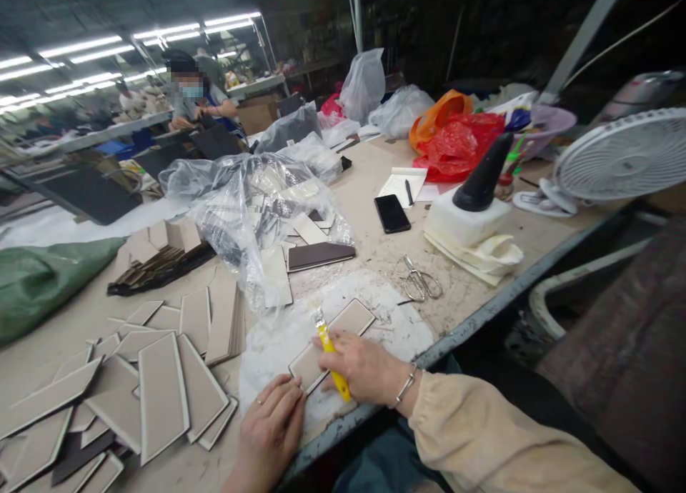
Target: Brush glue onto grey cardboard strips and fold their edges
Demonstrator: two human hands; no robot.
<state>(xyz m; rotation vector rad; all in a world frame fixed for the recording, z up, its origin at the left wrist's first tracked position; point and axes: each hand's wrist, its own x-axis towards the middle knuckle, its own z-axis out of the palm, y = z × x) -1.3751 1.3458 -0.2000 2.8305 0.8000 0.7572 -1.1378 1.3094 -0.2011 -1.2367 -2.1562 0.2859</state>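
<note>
Flat tan trapezoid panel (331, 345) w/ pale edge lies on crusty white glue-stained sheet (396, 329). Left hand (273, 421) at panel's 7 o'clock, flat, fingertips pinning its corner. Right hand (364, 368) at 5 o'clock, clenched on yellow-handled brush (331, 354), bristles over panel. Steel scissors (421, 282) at 1 o'clock.

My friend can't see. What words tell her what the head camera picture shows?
A right hand holds a yellow brush over a tan panel while the left hand steadies its corner. More panels lie spread to the left; scissors and a phone lie behind.
</note>
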